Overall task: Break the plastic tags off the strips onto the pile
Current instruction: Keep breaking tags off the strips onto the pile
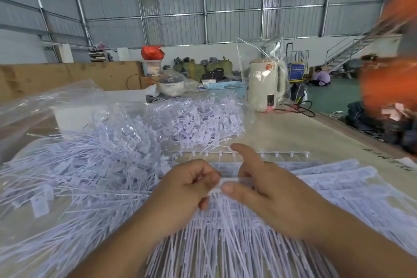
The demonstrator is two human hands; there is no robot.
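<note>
our left hand point(189, 185) and right hand point(259, 189) pinched one strip point(234, 181) lying crosswise; the pile point(90, 169) lay left, nearer our left.

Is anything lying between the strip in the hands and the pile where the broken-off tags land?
Nothing visible. Both the left hand and right hand pinch the strip, and the pile lies directly left of it.

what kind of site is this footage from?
Most likely a small factory or warehouse work floor. Corrugated metal walls on a steel frame, a metal staircase at the far right, and a wide worktable heaped with a pile of loose plastic tags beside bagged ones all suggest bulk hand assembly.
</note>
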